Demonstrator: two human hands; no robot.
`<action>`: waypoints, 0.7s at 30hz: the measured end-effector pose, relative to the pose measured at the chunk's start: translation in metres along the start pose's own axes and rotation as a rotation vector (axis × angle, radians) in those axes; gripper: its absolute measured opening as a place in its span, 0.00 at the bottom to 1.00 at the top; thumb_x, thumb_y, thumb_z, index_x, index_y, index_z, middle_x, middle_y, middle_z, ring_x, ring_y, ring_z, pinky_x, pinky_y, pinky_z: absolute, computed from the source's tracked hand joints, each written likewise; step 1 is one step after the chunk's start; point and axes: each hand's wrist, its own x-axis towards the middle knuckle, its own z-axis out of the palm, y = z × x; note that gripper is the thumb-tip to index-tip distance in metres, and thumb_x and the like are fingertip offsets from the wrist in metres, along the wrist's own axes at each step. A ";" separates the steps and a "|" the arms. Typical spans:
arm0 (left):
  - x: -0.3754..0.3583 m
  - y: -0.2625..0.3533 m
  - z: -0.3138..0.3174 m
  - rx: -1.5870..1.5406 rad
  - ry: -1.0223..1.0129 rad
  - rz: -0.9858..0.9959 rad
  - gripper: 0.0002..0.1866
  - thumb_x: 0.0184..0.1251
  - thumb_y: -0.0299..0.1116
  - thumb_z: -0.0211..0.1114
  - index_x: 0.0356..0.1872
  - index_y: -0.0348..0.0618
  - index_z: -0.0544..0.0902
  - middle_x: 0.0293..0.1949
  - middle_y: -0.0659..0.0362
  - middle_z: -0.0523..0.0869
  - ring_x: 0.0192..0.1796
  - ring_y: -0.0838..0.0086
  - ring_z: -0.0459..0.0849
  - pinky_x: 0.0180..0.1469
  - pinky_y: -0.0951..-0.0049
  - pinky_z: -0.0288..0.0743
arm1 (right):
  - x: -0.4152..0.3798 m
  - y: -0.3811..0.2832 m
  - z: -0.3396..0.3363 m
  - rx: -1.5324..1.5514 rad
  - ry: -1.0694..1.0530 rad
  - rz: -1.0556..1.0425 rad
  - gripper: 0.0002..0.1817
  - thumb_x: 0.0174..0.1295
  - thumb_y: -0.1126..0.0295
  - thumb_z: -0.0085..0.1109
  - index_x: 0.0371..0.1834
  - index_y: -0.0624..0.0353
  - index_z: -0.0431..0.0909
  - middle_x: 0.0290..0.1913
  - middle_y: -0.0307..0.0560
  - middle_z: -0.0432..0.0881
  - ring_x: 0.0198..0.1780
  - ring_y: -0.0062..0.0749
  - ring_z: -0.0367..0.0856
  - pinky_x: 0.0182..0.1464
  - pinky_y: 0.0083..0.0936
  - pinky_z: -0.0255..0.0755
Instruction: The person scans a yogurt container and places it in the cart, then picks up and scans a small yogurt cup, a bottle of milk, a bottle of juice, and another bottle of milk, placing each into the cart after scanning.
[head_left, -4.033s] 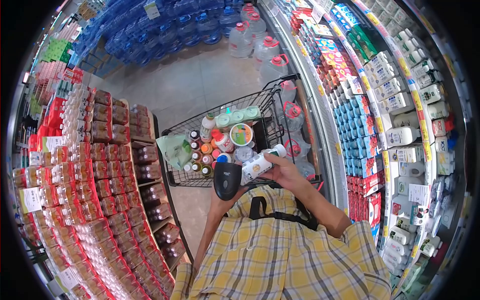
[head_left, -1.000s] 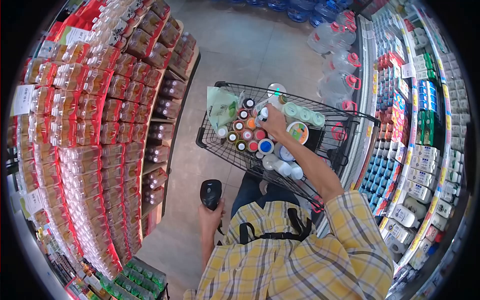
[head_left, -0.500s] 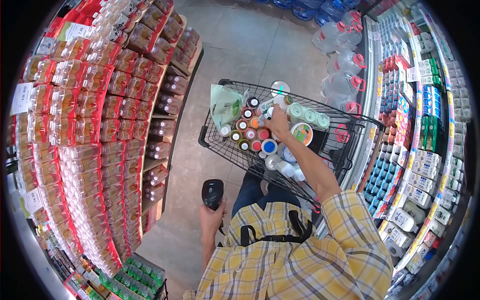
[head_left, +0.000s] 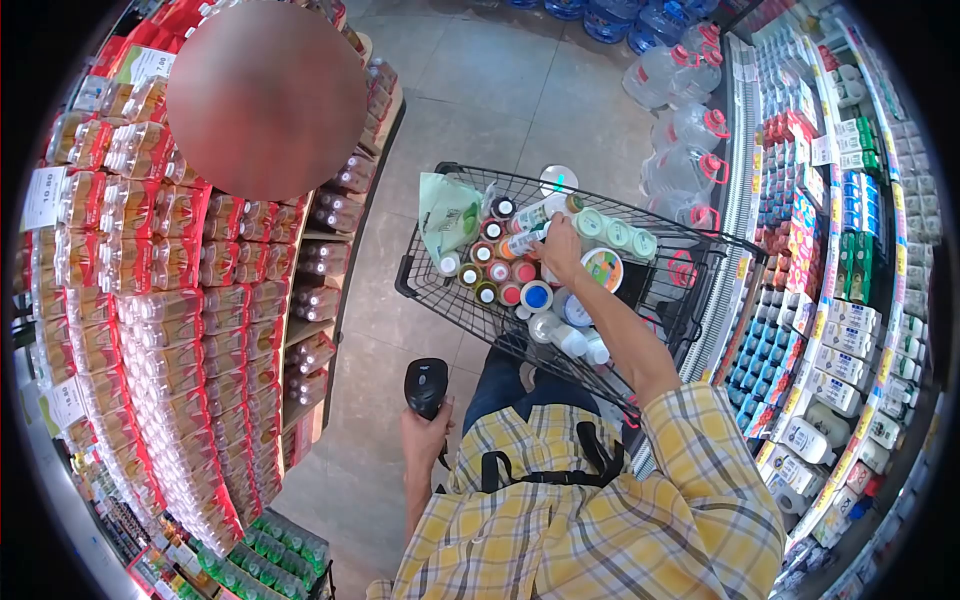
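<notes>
My left hand (head_left: 427, 432) is wrapped round the handle of a black handheld barcode scanner (head_left: 427, 385), held low beside my leg. Over the shopping cart (head_left: 425, 283), my right hand (head_left: 561, 250) closes on a bottle (head_left: 520, 243) with a white and orange label, tilted on its side. My fingers hide part of it. Around that hand stand several bottles with red, black and white caps, a blue-capped bottle (head_left: 538, 296), a round tub (head_left: 602, 268) with a colourful lid and a row of pale green-lidded containers (head_left: 618, 235). A pale green bag (head_left: 447, 220) leans in the far left corner.
Shelves of red-wrapped bottle packs (head_left: 160, 340) rise on the left. A chilled shelf of cartons (head_left: 850, 330) runs along the right. Large clear water jugs (head_left: 690, 150) stand on the floor ahead. A blurred round patch covers part of the upper left.
My right hand has shifted slightly right and down, and the bottle in it has tipped, with its orange label now showing. My left hand and the scanner have barely moved.
</notes>
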 end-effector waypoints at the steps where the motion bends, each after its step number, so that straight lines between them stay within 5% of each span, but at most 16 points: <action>1: 0.000 0.000 0.001 -0.001 -0.002 0.004 0.12 0.60 0.33 0.73 0.40 0.35 0.85 0.23 0.62 0.83 0.20 0.79 0.80 0.22 0.77 0.71 | -0.001 0.000 0.000 0.011 0.009 0.001 0.34 0.48 0.65 0.77 0.52 0.67 0.66 0.51 0.64 0.75 0.53 0.59 0.79 0.54 0.44 0.75; 21: 0.000 0.008 0.010 0.024 -0.015 0.048 0.13 0.60 0.33 0.73 0.38 0.34 0.84 0.21 0.61 0.82 0.20 0.78 0.80 0.23 0.77 0.72 | -0.027 0.013 -0.011 0.213 0.100 -0.016 0.35 0.50 0.72 0.70 0.59 0.69 0.61 0.52 0.69 0.71 0.55 0.66 0.73 0.57 0.48 0.71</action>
